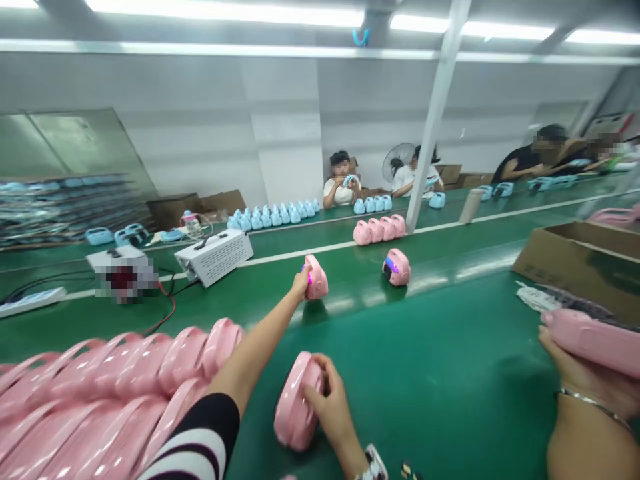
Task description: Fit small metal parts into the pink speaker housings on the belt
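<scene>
My left hand (301,283) reaches far out over the green conveyor belt (440,373) and grips a pink toy device (317,276) standing on it. My right hand (330,403), with a watch on the wrist, is closed round a second pink device (294,402) resting on the belt close to me. A third pink device (397,267) with a lit screen stands alone farther right on the belt.
A pile of pink shells (100,387) lies at lower left. A white box unit (215,257) with cables sits behind. A co-worker's hand (575,373) at right holds a pink device beside a cardboard box (585,257). Blue devices (273,215) and seated people line the far side.
</scene>
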`<move>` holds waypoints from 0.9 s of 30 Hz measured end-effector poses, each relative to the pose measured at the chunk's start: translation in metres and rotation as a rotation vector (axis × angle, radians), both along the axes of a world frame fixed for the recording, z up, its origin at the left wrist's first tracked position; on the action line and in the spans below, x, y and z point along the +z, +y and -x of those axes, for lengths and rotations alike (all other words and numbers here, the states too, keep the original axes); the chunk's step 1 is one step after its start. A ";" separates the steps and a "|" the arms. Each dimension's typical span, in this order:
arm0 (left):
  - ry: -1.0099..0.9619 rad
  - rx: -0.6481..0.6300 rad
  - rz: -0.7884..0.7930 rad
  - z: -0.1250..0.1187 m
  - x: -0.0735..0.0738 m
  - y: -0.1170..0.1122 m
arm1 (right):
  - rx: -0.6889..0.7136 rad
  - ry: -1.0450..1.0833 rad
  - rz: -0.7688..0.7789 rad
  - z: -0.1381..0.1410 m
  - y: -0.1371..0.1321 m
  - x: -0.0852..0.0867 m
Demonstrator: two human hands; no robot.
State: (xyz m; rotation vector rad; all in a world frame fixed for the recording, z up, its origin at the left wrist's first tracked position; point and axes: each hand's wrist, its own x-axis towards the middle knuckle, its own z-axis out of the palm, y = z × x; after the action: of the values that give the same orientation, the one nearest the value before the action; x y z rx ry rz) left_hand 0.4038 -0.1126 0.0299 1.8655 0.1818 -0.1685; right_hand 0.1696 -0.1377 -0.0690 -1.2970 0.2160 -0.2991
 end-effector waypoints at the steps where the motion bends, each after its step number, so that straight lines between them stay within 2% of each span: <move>1: 0.023 -0.006 -0.029 -0.008 -0.005 -0.009 | 0.000 0.013 -0.008 -0.001 0.002 -0.003; 4: 0.100 -0.043 -0.123 -0.023 -0.017 -0.025 | 0.010 0.033 -0.017 -0.001 0.006 -0.006; 6: 0.154 -0.082 -0.183 -0.026 -0.018 -0.026 | 0.011 0.033 -0.007 0.000 0.005 -0.001; 9: 0.238 -0.149 -0.269 -0.022 -0.005 -0.017 | 0.044 0.040 0.040 0.003 0.000 0.008; 12: 0.308 -0.223 -0.347 -0.003 0.017 0.005 | 0.088 0.035 0.087 0.004 -0.004 0.012; 16: 0.383 -0.327 -0.452 0.051 0.041 0.050 | 0.163 -0.011 0.122 0.008 -0.007 0.013; 20: 0.442 -0.429 -0.483 0.122 0.044 0.095 | 0.207 -0.091 0.138 0.010 -0.011 0.015; 24: 0.385 -0.494 -0.352 0.186 0.040 0.118 | 0.167 -0.156 0.116 0.012 -0.012 0.022; 27: 0.287 -0.551 -0.138 0.221 0.040 0.126 | 0.188 -0.244 0.090 0.022 -0.009 0.048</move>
State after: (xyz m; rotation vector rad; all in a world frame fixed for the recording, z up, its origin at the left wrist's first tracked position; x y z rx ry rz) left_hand 0.1828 0.0130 0.0696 1.9849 -0.1337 -0.8218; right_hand 0.1480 -0.1466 -0.0211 -1.3462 -0.1271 -0.3053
